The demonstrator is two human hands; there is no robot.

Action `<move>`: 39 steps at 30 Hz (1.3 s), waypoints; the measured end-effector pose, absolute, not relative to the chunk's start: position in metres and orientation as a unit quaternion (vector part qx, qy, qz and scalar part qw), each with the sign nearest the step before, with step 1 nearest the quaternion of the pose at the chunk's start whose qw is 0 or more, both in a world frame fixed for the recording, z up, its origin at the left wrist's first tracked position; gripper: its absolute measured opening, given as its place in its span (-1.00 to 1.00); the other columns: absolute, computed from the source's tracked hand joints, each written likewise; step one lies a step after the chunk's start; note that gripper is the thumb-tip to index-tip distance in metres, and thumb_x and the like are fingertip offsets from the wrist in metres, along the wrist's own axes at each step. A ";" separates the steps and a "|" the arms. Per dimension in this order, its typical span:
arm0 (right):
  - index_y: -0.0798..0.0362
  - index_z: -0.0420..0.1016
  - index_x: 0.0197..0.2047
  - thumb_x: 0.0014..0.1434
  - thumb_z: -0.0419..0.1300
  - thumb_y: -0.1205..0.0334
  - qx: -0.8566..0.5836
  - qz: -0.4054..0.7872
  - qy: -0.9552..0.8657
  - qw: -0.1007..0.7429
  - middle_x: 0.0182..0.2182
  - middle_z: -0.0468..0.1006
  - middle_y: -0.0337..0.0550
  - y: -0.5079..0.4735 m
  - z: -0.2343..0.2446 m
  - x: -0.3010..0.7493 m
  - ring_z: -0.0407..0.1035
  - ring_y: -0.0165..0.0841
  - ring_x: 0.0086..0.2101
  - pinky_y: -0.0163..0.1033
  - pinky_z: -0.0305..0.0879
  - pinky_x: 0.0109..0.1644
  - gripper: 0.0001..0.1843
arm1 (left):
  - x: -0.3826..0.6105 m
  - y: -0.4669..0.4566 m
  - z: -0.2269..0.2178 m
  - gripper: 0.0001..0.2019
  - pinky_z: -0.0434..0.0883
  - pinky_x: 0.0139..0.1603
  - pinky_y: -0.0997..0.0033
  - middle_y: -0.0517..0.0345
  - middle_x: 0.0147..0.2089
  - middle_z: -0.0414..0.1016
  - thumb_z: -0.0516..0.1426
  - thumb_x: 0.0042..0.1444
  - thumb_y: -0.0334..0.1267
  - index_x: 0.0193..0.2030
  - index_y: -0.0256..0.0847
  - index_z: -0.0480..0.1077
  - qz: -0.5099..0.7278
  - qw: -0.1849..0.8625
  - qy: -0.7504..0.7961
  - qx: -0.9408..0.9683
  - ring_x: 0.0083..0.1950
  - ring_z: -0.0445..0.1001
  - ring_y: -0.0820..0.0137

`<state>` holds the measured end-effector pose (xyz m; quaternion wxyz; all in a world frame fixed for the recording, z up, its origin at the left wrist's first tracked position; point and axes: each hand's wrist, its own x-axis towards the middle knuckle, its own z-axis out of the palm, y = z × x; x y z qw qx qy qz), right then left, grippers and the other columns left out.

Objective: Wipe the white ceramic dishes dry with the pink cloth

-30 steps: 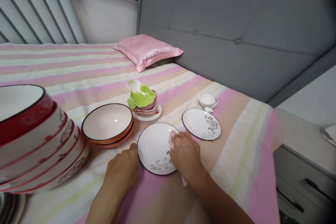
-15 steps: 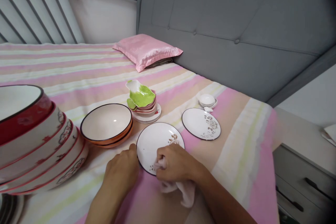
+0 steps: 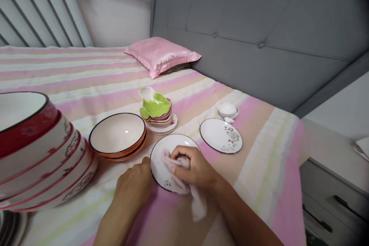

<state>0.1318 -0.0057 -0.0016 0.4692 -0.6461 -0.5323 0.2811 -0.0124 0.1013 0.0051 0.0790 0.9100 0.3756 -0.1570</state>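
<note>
**At lower centre, cloth (image 3: 180, 185) moved up plate (image 3: 158, 152)**

Clamped in the fingers of the right hand (image 3: 196, 166), the cloth has been shifted from the plate's lower edge towards its middle; its left rim is met by the left hand (image 3: 135, 181), whose grip cannot be told. Wiping seems unfinished.

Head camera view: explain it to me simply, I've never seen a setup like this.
There is no machine here; these are a person's two bare hands. One camera, worn on the head, looks forward and down past the arms. The right hand grips a pale cloth over a dark-rimmed white plate. The left hand is at that plate's left edge; its fingertips are hard to make out. On the striped bedcover are also a second plate, small white dishes, a green leaf-shaped dish atop a stack, orange-sided bowls, a tall bowl stack and a pink pillow.
</note>
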 end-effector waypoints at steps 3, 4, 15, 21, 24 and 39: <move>0.09 0.38 0.02 0.01 0.20 0.22 -0.672 0.185 -0.565 0.442 -0.03 0.46 -0.07 -0.002 -0.008 0.132 0.30 -0.29 0.00 -0.21 0.17 0.12 -0.55 | -0.012 0.101 0.006 -0.69 0.35 -0.26 0.11 -0.25 -0.21 0.50 -0.22 0.16 -0.45 -0.10 -0.34 0.26 -0.159 0.079 0.375 0.910 -0.11 0.50 -0.03; 0.09 0.29 0.14 0.03 0.21 0.17 -0.665 0.188 -0.600 0.403 0.12 0.35 -0.02 -0.001 -0.011 0.132 0.17 -0.23 0.14 -0.14 0.03 0.23 -0.42 | -0.012 0.101 0.006 -0.69 0.35 -0.25 0.10 -0.26 -0.20 0.49 -0.23 0.16 -0.45 -0.09 -0.35 0.26 -0.161 0.079 0.374 0.910 -0.10 0.49 -0.04; -0.05 0.10 0.29 0.00 0.26 -0.07 -0.610 0.289 -0.696 0.245 0.35 -0.09 -0.11 -0.001 -0.017 0.126 -0.33 -0.20 0.33 0.03 -0.39 0.35 -0.17 | -0.011 0.101 0.006 -0.68 0.37 -0.20 0.04 -0.30 -0.17 0.49 -0.20 0.15 -0.46 -0.05 -0.38 0.26 -0.162 0.082 0.375 0.909 -0.08 0.49 -0.05; 0.02 0.38 0.13 -0.06 0.33 0.19 -0.533 0.325 -0.713 0.319 0.21 0.27 -0.13 0.000 -0.021 0.134 0.03 -0.33 0.26 -0.26 -0.11 0.32 -0.36 | -0.010 0.101 0.009 -0.71 0.37 -0.20 0.09 -0.28 -0.18 0.50 -0.17 0.13 -0.46 -0.09 -0.35 0.27 -0.165 0.096 0.388 0.902 -0.09 0.50 -0.02; -0.02 0.48 0.03 -0.09 0.29 0.33 -0.510 0.367 -0.700 0.340 0.11 0.41 -0.20 -0.003 -0.023 0.137 0.17 -0.35 0.19 -0.33 0.05 0.25 -0.46 | -0.010 0.102 0.010 -0.74 0.37 -0.21 0.08 -0.29 -0.20 0.50 -0.13 0.10 -0.45 -0.12 -0.36 0.27 -0.166 0.102 0.385 0.902 -0.09 0.49 -0.04; 0.10 0.59 -0.16 -0.12 0.21 0.42 -0.483 0.509 -0.633 0.326 -0.23 0.63 -0.22 -0.014 -0.007 0.143 0.48 -0.38 -0.18 -0.40 0.29 -0.07 -0.62 | -0.013 0.104 0.003 -0.70 0.33 -0.26 0.07 -0.30 -0.23 0.49 -0.19 0.12 -0.44 -0.11 -0.35 0.27 -0.148 0.095 0.379 0.908 -0.12 0.49 -0.08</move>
